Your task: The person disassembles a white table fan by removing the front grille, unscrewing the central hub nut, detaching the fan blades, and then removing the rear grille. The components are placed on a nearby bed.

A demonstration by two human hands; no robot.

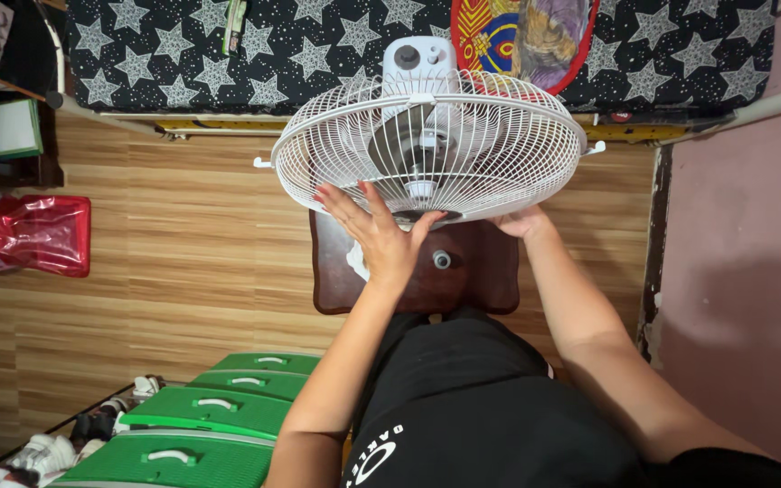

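The fan's grille [427, 145] is thin white-coated wire, smooth and slightly glossy. Under the fan, the stool [472, 271] is dark polished wood. The floor [192, 235] has a matt wood-grain finish. The stacked green stools [219, 411] look like moulded plastic.

A dark brown wooden stool [472, 271] stands on the wood-patterned floor [192, 244], near the middle of the scene. A white fan [427, 145] rests on its seat, and a small grey knob [442, 260] lies on the bare wood near it. On the floor to the near left sit 4 green plastic stools [219, 416], with shoes [42, 452] beside them. A red bag [42, 233] sits at the far left.
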